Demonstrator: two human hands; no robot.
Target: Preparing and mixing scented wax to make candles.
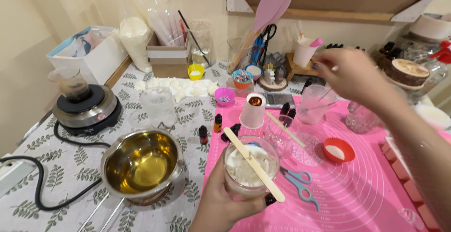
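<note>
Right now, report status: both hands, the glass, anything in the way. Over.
Left hand holds glass of white wax, wooden stick across rim. Right hand raised above clear cup. Scissors beside glass.

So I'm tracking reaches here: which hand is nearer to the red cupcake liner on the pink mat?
Left. The left hand holds a glass cup just left of the red cupcake liner. The right hand is raised farther back, above the liner, by a clear plastic cup.
</note>
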